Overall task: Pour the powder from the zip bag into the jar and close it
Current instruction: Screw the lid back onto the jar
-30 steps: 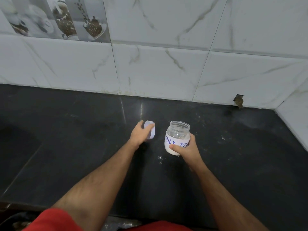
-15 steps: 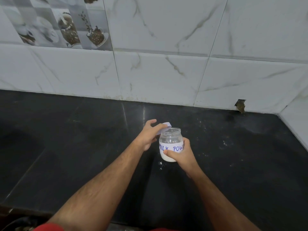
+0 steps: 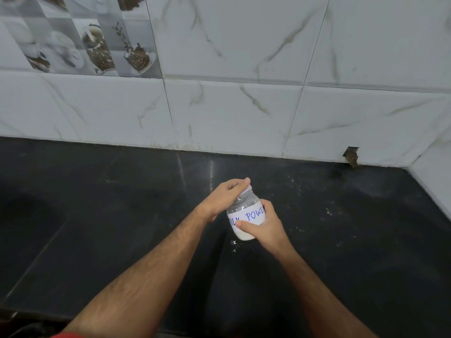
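Note:
A clear glass jar (image 3: 246, 213) with a white label reading "MILK POWDER" in blue holds white powder and is tilted a little to the left above the black counter. My right hand (image 3: 264, 226) grips its body from the right. My left hand (image 3: 225, 198) covers the jar's mouth and holds the white lid (image 3: 247, 189) there; only a sliver of the lid shows under the fingers. No zip bag is in view.
The black stone counter (image 3: 122, 215) runs to a white marble-tiled wall (image 3: 231, 113) at the back and right. Specks of spilled powder (image 3: 233, 243) lie just below the jar. A chipped hole (image 3: 351, 156) marks the wall base at right.
My left hand has carried the lid from beside the jar onto its mouth. The jar has tilted slightly left in my right hand.

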`<action>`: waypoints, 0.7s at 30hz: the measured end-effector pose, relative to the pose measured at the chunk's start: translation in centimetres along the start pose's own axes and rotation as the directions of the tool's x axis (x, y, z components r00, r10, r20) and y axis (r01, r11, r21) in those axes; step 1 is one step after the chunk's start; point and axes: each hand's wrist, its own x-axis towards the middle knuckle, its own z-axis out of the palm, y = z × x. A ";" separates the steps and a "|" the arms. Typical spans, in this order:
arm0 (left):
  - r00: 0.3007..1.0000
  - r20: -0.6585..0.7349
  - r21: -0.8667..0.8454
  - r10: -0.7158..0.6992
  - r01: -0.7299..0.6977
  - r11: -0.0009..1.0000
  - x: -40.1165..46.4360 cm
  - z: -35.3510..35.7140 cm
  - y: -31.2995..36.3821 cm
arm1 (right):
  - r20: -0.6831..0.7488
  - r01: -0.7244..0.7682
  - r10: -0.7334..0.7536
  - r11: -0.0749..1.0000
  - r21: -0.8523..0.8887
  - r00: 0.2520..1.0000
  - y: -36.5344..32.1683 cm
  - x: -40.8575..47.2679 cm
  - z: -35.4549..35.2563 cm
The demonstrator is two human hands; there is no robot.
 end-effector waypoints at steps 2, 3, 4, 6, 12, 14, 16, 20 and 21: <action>1.000 0.016 0.030 -0.001 0.000 1.000 -0.2 0.0 0.2 | -0.008 0.007 -0.007 0.999 -0.033 1.000 -0.4 -0.2 -0.1; 1.000 0.015 0.036 -0.004 0.004 0.999 -0.2 0.1 0.2 | -0.021 0.011 -0.012 0.998 -0.055 1.000 -0.7 -0.3 -0.1; 1.000 0.009 0.038 -0.009 0.009 0.999 -0.1 0.1 0.2 | -0.038 0.017 -0.020 0.996 -0.082 0.999 -0.9 -0.5 -0.1; 1.000 -0.011 0.028 -0.023 0.024 0.999 0.2 0.3 0.1 | -0.067 0.029 -0.039 0.990 -0.139 0.997 -1.3 -0.7 0.1; 0.997 -0.067 0.000 -0.045 0.045 0.999 0.5 0.7 0.3 | -0.123 0.065 -0.108 0.949 -0.308 0.987 -2.1 -0.7 0.6; 0.995 -0.086 0.001 -0.047 0.047 0.999 0.6 0.8 0.4 | -0.132 0.061 -0.117 0.927 -0.369 0.984 -2.3 -0.5 0.8; 0.991 -0.113 0.009 -0.066 0.068 0.998 0.7 1.0 0.4 | -0.141 0.057 -0.134 0.890 -0.452 0.981 -2.3 -0.5 1.1; 0.978 -0.176 0.033 -0.109 0.116 0.993 0.8 1.3 0.4 | -0.168 0.050 -0.168 0.837 -0.545 0.971 -2.4 -0.6 1.6; 0.975 -0.187 0.039 -0.120 0.130 0.991 0.9 1.3 0.5 | -0.170 0.048 -0.172 0.827 -0.560 0.970 -2.5 -0.6 1.6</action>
